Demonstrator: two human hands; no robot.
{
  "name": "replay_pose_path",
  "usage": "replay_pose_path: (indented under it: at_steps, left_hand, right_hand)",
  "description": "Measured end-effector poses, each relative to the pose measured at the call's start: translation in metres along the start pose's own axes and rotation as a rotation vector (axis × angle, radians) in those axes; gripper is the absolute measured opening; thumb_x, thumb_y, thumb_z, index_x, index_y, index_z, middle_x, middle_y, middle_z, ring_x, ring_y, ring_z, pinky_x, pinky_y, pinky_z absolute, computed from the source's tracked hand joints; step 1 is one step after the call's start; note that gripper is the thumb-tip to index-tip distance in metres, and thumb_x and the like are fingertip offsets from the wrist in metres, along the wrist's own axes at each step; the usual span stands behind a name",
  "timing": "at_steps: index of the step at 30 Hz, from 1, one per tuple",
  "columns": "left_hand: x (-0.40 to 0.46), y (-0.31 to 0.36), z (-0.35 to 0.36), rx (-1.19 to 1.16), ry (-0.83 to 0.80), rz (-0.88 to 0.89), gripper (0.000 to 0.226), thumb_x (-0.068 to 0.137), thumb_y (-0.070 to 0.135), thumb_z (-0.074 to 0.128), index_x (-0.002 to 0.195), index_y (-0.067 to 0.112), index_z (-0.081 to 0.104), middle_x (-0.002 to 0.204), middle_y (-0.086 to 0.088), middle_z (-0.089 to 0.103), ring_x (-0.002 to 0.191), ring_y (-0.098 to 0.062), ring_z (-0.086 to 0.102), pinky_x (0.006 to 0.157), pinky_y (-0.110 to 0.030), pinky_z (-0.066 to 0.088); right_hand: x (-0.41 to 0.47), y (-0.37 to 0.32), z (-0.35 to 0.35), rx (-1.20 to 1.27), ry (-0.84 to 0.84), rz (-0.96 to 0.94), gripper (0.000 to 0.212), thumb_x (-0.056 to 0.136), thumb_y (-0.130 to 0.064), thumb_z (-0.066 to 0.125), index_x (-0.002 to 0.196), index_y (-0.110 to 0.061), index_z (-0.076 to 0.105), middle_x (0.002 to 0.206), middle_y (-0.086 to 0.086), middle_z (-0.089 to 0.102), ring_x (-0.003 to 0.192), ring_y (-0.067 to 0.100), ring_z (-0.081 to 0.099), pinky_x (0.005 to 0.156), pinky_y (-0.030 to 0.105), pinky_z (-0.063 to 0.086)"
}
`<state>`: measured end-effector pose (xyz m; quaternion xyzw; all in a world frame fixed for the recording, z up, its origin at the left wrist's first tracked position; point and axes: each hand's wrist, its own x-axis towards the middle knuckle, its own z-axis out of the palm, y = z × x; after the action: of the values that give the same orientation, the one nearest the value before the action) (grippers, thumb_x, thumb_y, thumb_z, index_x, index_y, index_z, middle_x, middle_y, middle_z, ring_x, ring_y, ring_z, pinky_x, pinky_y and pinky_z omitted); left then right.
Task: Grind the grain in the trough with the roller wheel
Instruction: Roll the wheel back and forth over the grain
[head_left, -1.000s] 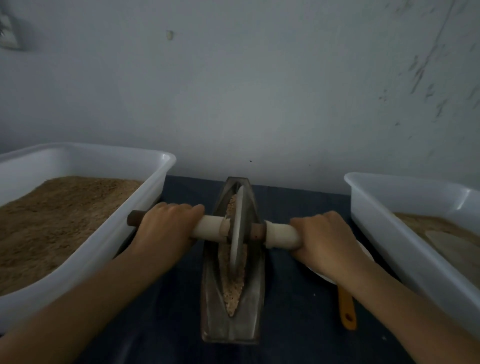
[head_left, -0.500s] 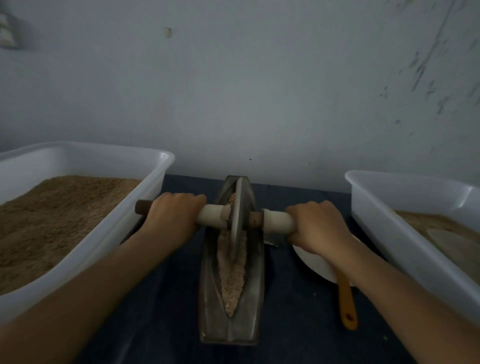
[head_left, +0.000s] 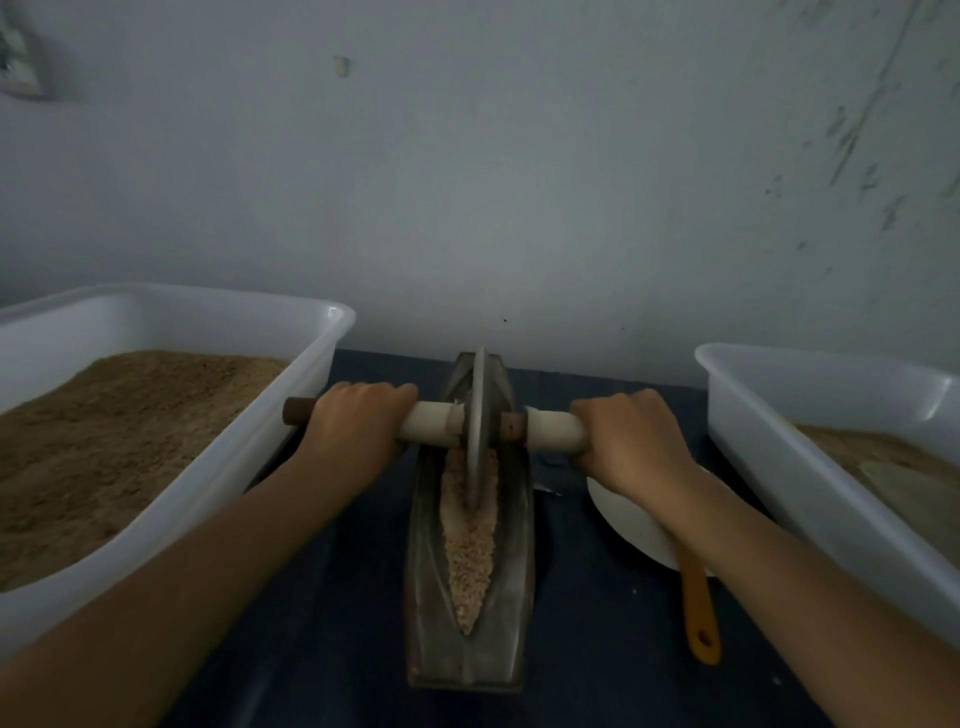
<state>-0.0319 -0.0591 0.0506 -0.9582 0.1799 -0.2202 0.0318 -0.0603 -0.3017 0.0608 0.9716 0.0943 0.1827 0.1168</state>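
Biggest stuff first: a pale wall (head_left: 467, 182) fills the whole upper half of the frame. Lower left there's a big white tub (head_left: 291, 384) heaped with brown ground meal, and at the right edge a second white tub (head_left: 769, 447) with less in it. Both sit on a dark blue tabletop (head_left: 337, 597).

Dead center is the metal trough (head_left: 431, 597), boat-shaped, its long axis running straight from the bottom of the frame up toward the wall. The grain (head_left: 470, 556) lies in its groove, mostly in the lower stretch, tapering to a point near the bottom end. The roller wheel (head_left: 480, 415) stands on edge in the groove at the far, upper end, with its axle crossing the trough left to right.

Left hand (head_left: 358, 431) is wrapped around the left handle sleeve, right hand (head_left: 631, 441) around the right one, both fists tight and about level, equally close to the wheel. So most of the grain lies below the wheel, toward the person; I'd guess the next stroke is a pull back along the groove.

Small bits: a white plate (head_left: 628, 519) and an orange-handled tool (head_left: 698, 608) under the right forearm.
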Motion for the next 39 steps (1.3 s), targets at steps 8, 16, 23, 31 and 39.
replay_pose_path:
  at_steps: [8, 16, 23, 31, 39]
  left_hand:
    - [-0.052, 0.003, -0.031, -0.094, -0.053, 0.081, 0.026, 0.084, 0.043, 0.058, 0.096, 0.041, 0.034, 0.102, 0.018, 0.053, 0.099, -0.002, 0.053, 0.085, -0.020, 0.034]
    - [-0.041, 0.000, -0.024, -0.105, -0.087, 0.034, 0.024, 0.086, 0.040, 0.056, 0.086, 0.038, 0.032, 0.095, 0.014, 0.055, 0.080, -0.003, 0.049, 0.068, -0.018, 0.030]
    - [0.012, 0.001, 0.005, 0.040, 0.012, -0.050, 0.016, 0.089, 0.028, 0.055, 0.101, 0.021, 0.048, 0.104, 0.001, 0.061, 0.095, -0.017, 0.059, 0.079, -0.026, 0.037]
    - [0.014, 0.000, 0.007, 0.024, 0.042, -0.020, 0.015, 0.088, 0.028, 0.056, 0.100, 0.022, 0.047, 0.102, 0.002, 0.061, 0.092, -0.016, 0.059, 0.077, -0.025, 0.035]
    - [-0.036, 0.004, -0.023, -0.056, -0.034, 0.081, 0.021, 0.087, 0.037, 0.057, 0.095, 0.034, 0.037, 0.106, 0.012, 0.057, 0.098, -0.007, 0.055, 0.080, -0.021, 0.032]
  right_hand:
    - [-0.066, -0.008, -0.032, 0.096, -0.066, -0.039, 0.020, 0.085, -0.041, 0.053, 0.074, -0.030, 0.040, 0.061, -0.010, 0.038, 0.067, 0.008, 0.043, 0.069, 0.025, 0.030]
    - [-0.043, -0.005, -0.029, 0.039, -0.127, -0.053, 0.026, 0.083, -0.037, 0.053, 0.066, -0.032, 0.033, 0.081, -0.011, 0.060, 0.081, 0.011, 0.057, 0.067, 0.027, 0.028]
    - [0.016, 0.004, 0.001, 0.021, -0.070, 0.047, 0.009, 0.081, -0.033, 0.058, 0.085, -0.030, 0.051, 0.094, -0.003, 0.064, 0.090, 0.020, 0.059, 0.065, 0.029, 0.024]
    - [0.017, 0.004, 0.003, -0.001, -0.036, 0.026, 0.007, 0.083, -0.031, 0.056, 0.085, -0.030, 0.049, 0.093, -0.004, 0.064, 0.088, 0.019, 0.058, 0.066, 0.029, 0.024]
    - [-0.043, -0.006, -0.023, 0.018, -0.168, -0.059, 0.031, 0.085, -0.039, 0.051, 0.064, -0.033, 0.029, 0.075, -0.011, 0.052, 0.074, 0.010, 0.053, 0.067, 0.026, 0.026]
